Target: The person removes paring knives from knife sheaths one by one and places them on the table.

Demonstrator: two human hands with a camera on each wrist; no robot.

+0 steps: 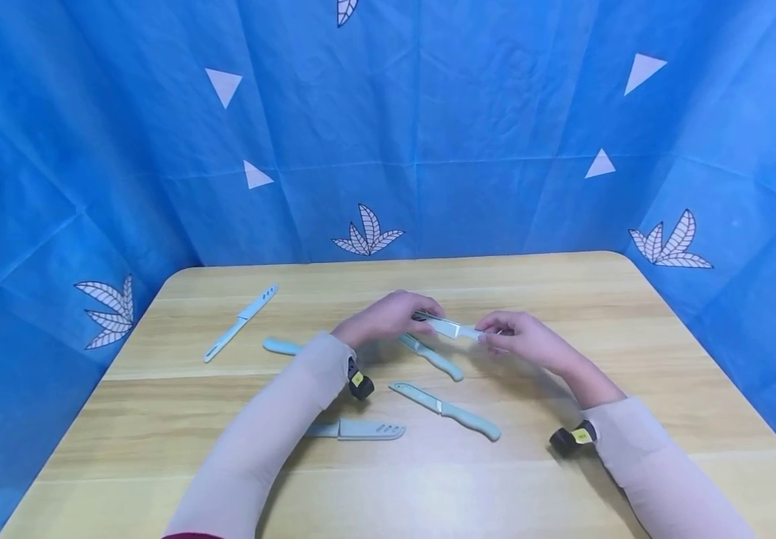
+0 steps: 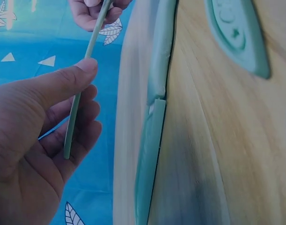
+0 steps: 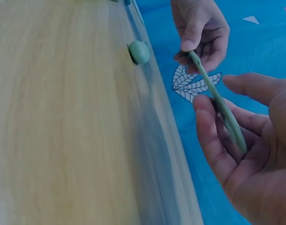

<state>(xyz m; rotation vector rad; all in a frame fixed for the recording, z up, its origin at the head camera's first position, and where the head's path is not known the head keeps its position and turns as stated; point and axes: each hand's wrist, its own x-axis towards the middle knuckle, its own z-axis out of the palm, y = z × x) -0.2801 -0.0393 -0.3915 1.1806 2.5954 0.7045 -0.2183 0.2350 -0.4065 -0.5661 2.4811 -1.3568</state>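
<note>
A pale green sheathed knife [image 1: 447,327] is held above the far part of the table between both hands. My left hand [image 1: 395,314] pinches its sheath end, thumb on one side and fingers on the other, as the left wrist view shows with the left hand [image 2: 35,126] close up. At the handle end, my right hand [image 1: 529,340] has its fingers curled under the knife [image 3: 216,98]. In the right wrist view the thumb of the right hand [image 3: 262,150] stands a little apart from the handle. Just below the hands, another sheathed knife [image 1: 434,358] lies on the table.
More matching knives lie on the wooden table [image 1: 529,486]: one knife [image 1: 241,323] at far left, one [image 1: 445,409] at centre, another [image 1: 371,430] nearer me. A handle [image 1: 282,346] shows partly behind my left forearm. A blue patterned curtain [image 1: 482,112] surrounds the table.
</note>
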